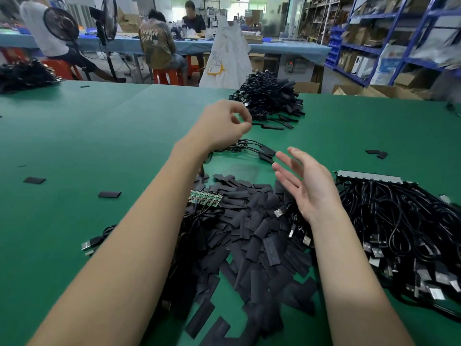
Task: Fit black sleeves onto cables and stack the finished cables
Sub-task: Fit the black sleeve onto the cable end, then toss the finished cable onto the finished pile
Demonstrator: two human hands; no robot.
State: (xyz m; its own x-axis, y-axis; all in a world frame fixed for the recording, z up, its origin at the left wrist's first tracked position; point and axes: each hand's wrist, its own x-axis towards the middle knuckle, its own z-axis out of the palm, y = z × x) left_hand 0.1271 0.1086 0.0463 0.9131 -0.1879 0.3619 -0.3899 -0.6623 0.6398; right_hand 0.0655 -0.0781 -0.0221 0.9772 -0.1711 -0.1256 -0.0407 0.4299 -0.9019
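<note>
Left hand: the left hand (pixel 224 123) hangs above the middle of the table, fingers curled with thumb and forefinger tips nearly meeting; it seems to hold nothing, though motion blur makes that hard to confirm.
Right hand: the right hand (pixel 303 182) is raised palm-up with fingers straight and spread, gripping nothing, above the far edge of the sleeve heap.
Sleeves: a large heap of black sleeves (pixel 252 236) lies toward the near edge of the table, between the two forearms.
Stray sleeves: two loose sleeves (pixel 109 194) lie apart on the left part of the table, and a small pair (pixel 377 153) lies toward the right edge.
Cable between hands: a sleeved cable (pixel 259 149) rests on the cloth just beyond the right fingertips and below the left hand, touching neither as far as can be seen.
Finished stack: a pile of finished cables (pixel 270 101) sits at the far edge of the table, beyond the left hand.
Unfinished cables: a spread bundle of black cables (pixel 399 226) with metal plugs lies along the right edge, fanning out from a grey strip (pixel 369 176).
Circuit boards: a row of small green boards (pixel 205 198) lies at the left rim of the sleeve heap, beside the left forearm.
Table: green cloth covers the table (pixel 99 136).
Background: people sit at a blue bench (pixel 287 49) past the far edge.
</note>
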